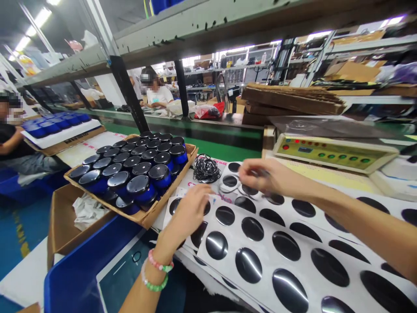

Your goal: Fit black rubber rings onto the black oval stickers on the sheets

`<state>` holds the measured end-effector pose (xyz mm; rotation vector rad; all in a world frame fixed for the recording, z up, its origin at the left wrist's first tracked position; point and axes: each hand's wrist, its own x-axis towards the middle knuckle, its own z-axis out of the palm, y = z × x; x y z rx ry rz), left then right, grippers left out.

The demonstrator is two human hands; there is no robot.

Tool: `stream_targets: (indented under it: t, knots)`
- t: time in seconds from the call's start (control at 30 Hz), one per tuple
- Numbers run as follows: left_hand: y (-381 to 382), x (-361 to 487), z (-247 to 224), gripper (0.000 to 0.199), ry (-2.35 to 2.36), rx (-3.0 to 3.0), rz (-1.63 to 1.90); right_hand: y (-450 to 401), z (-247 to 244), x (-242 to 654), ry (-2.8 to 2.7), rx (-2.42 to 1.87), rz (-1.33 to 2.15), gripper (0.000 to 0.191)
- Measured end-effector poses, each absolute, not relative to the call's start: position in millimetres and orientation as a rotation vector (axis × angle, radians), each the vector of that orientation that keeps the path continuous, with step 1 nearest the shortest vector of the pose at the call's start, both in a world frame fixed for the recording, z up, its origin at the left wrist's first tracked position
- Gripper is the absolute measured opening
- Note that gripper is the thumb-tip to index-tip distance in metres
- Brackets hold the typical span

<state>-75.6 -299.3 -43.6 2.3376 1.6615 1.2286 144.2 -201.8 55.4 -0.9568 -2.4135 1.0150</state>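
My left hand (192, 208) is over the left end of the sheets, its fingers loosely bent and apart, with nothing visible in them. A beaded bracelet (158, 269) circles that wrist. My right hand (262, 176) hovers above the sheets' far edge, blurred, its fingers curled together; what they hold, if anything, cannot be made out. White sheets of round black stickers (231, 239) lie overlapping beneath both hands. A coiled black cable (206, 168) rests just beyond, between the hands. On the left, a cardboard tray (156, 213) carries rows of blue cylinders with black tops (140, 184).
A control box with buttons (335, 152) stands at the back right. Behind the table runs a green conveyor belt (215, 145), beneath an overhead shelf (195, 30). A blue bin (74, 269) is at lower left. Another tray of blue cylinders (55, 124) and two people are farther off.
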Motion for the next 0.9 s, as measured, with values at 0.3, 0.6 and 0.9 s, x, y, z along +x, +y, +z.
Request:
stream_targets:
  t: [0.3, 0.6, 0.9]
  knots:
    - [-220, -78, -24, 0.018, 1.792, 2.456, 1.301, -118, -8, 9, -2.332, -1.248, 0.79, 0.028]
    - [-192, -104, -62, 0.011, 1.934, 2.366, 0.991, -102, -11, 61, -2.311, -1.05, 1.076, 0.025]
    - [-193, -112, -32, 0.014, 2.047, 2.231, 0.799, -138, 29, 162, -2.267, -1.04, 0.654, 0.023]
